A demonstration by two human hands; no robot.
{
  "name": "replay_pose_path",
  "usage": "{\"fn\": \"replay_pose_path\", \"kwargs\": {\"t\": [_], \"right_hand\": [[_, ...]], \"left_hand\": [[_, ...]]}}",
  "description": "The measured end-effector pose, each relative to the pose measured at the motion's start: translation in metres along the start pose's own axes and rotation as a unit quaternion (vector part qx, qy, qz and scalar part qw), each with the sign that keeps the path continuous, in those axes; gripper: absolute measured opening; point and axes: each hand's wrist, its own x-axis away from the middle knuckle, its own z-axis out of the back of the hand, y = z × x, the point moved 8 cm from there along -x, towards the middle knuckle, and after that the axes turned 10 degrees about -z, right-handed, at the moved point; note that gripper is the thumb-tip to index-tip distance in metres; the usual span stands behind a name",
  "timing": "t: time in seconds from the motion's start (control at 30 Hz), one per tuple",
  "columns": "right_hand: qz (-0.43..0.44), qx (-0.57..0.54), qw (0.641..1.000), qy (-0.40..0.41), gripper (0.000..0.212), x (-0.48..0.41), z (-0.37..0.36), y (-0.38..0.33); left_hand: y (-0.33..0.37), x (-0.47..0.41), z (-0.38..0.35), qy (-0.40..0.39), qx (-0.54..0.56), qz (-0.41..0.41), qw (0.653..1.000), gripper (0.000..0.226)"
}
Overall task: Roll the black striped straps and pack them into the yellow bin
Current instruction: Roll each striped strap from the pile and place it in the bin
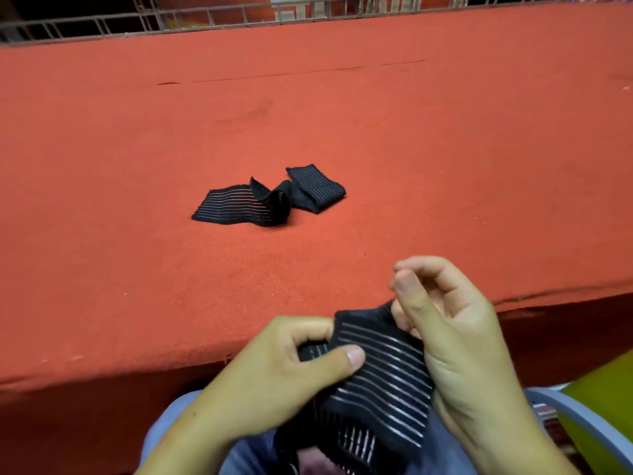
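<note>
Near the front edge of the red table [137, 269], above your lap, you hold one black striped strap [383, 378] between both hands. Your left hand [270, 385] grips its left part: the thumb presses flat on the stripes and the other fingers are curled around the fabric. Your right hand [459, 341] is at the right side of this strap with the fingers curled. Its lower fingers pinch the upper right corner of the fabric, and the tips of thumb and forefinger are close together just above it. The lower end of the strap hangs down over your jeans [171, 426].

A second strap [270, 200] lies in the middle of the table, well apart from your hands. It is loosely folded and not rolled, with one end standing up.

The yellow bin [603, 399] is at the lower right, beside your right forearm and lower than the table top. Only a part of it shows, so you cannot see what is inside. Behind the table runs a metal grid [205, 18].
</note>
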Motion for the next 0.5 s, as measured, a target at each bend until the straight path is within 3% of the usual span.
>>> {"fn": "replay_pose_path", "kwargs": {"t": [0.13, 0.27, 0.4, 0.5], "right_hand": [[-0.085, 0.104, 0.989, -0.067, 0.037, 0.003, -0.010, 0.024], [-0.088, 0.186, 0.969, -0.137, 0.024, 0.007, -0.017, 0.027], [-0.047, 0.165, 0.981, -0.089, 0.018, -0.004, 0.009, 0.010], [-0.022, 0.166, 0.985, -0.025, 0.019, -0.015, 0.035, 0.001]], "left_hand": [[0.015, -0.002, 0.021, 0.054, -0.097, -0.052, 0.992, 0.028], [0.018, -0.004, 0.026, 0.046, -0.139, -0.065, 0.987, 0.019], [0.016, 0.004, 0.038, 0.050, -0.139, -0.058, 0.987, 0.019], [0.014, 0.008, 0.047, 0.052, -0.108, -0.047, 0.992, 0.037]]}}
